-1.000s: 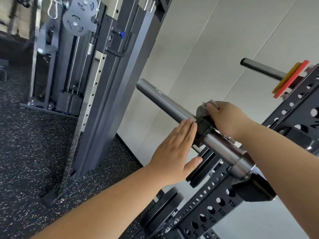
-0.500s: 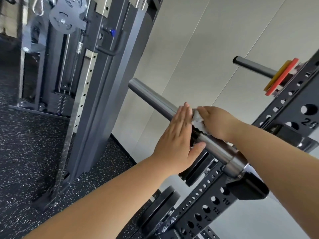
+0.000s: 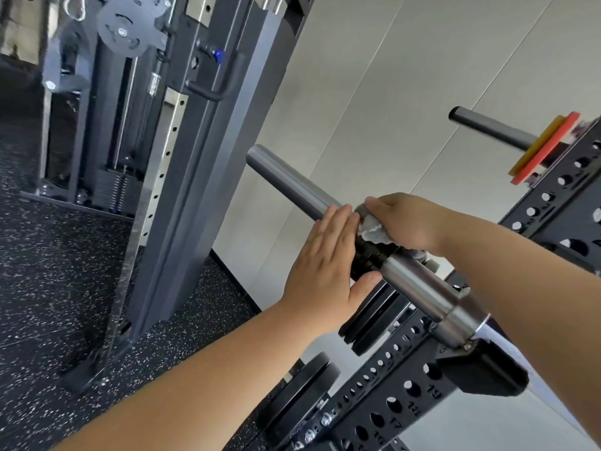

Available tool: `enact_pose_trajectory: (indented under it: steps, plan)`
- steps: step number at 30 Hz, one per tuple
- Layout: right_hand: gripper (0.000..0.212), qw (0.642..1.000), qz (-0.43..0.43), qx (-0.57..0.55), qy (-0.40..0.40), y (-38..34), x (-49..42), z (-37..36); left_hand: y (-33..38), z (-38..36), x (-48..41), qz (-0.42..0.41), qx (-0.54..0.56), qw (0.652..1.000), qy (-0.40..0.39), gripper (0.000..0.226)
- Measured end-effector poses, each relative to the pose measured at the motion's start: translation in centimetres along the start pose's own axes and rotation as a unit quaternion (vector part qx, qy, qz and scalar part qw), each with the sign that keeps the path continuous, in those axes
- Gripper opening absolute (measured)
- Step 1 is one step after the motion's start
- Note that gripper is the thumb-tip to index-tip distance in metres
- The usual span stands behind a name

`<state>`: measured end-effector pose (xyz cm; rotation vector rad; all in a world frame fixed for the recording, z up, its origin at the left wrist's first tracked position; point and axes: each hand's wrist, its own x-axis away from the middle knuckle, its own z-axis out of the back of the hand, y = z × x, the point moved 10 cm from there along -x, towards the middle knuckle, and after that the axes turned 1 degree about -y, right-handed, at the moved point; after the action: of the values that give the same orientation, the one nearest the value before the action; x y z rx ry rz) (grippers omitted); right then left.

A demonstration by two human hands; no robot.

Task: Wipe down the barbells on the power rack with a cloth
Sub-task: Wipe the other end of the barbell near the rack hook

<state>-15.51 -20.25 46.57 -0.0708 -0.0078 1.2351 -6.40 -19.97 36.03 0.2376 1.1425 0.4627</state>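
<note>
Pressing the cloth (image 3: 374, 231) on the barbell (image 3: 292, 185), right hand (image 3: 408, 219) grasping it; left hand (image 3: 325, 271) released, flat on the barbell.

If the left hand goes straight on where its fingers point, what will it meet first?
The left hand lies against the barbell sleeve, just beside the cloth in the right hand. Past the sleeve, probably only the grey wall; depth is unclear.

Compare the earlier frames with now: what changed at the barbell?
The left hand shifted up against the black collar, fingers straight, thumb beneath. The right hand brought the cloth round to the collar's near side, grip unchanged. The barbell and collar stayed put.
</note>
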Motion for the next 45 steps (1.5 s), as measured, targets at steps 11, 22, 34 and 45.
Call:
enact_pose_trajectory:
  steps: [11, 22, 34, 45]
  plan:
    - [0.064, 0.993, 0.028, 0.046, -0.102, -1.3, -2.3, -2.5, -3.8, 2.1, -1.8, 0.038, 0.013, 0.999, -0.019, 0.085]
    - [0.067, 0.980, 0.102, 0.139, -0.098, -5.7, -4.1, -2.7, -5.2, 0.7, -0.4, 0.108, 0.056, 0.990, -0.074, 0.106]
    - [0.068, 0.956, 0.086, 0.206, -0.188, -6.5, -5.0, -3.6, -2.0, -2.9, 0.9, 0.286, 0.398, 0.872, -0.021, 0.086]
    - [0.044, 0.943, 0.090, -0.024, -0.319, -5.2, -5.6, -5.7, -2.2, -2.1, 0.9, 0.317, 0.346, 0.881, 0.054, 0.092]
